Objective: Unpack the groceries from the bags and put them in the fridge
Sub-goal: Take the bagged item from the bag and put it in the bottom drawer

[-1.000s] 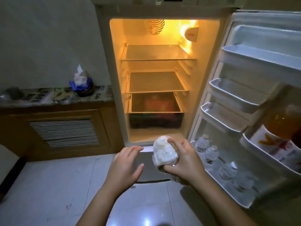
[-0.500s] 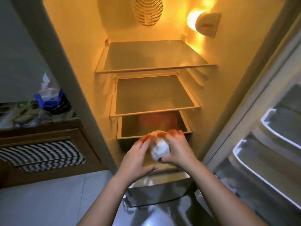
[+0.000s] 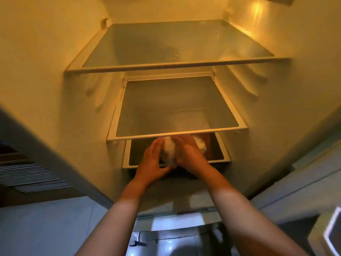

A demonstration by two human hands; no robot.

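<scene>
A clear plastic bag of white lumps [image 3: 168, 151] is held between both hands just under the middle glass shelf [image 3: 177, 134], over the lowest shelf [image 3: 127, 157] of the open fridge. My right hand [image 3: 190, 154] grips the bag from the right, fingers wrapped over it. My left hand [image 3: 152, 161] presses flat against the bag's left side. Part of the bag shows past my right fingers. Something reddish lies under the lowest shelf's glass, behind my hands.
The top glass shelf [image 3: 177, 67] and the middle one carry nothing. The fridge's left wall [image 3: 55, 89] and right wall [image 3: 295, 89] close in on both sides. A slatted cabinet front [image 3: 27, 174] is at the left, the door rack [image 3: 332, 230] at the lower right.
The view has moved closer into the fridge. Both hands have carried the bag forward and up, from in front of the lowest shelf to just beneath the middle shelf's front edge.
</scene>
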